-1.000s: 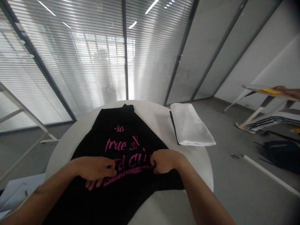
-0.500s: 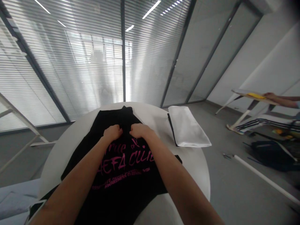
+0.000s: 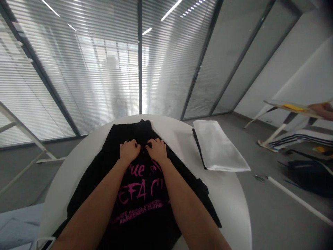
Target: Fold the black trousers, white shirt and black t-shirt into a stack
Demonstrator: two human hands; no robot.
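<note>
A black T-shirt (image 3: 109, 163) with pink lettering lies spread on a round white table (image 3: 229, 194). Both my hands rest side by side on its upper middle, just above the print. My left hand (image 3: 129, 151) has its fingers curled down into the cloth. My right hand (image 3: 156, 149) is also curled, fingertips pressed into the fabric beside the left. My forearms cover much of the lettering.
A folded white cloth (image 3: 218, 147) with a dark edge lies at the table's right rim. Another person's hand (image 3: 321, 109) is at a slanted board far right. A dark bag (image 3: 309, 173) and a white pole (image 3: 299, 201) lie on the floor. White frame legs (image 3: 23, 125) stand left.
My hands moved from the shirt's lower print up to its upper middle and came together. In the last half second they barely shifted, staying gathered on the cloth.
</note>
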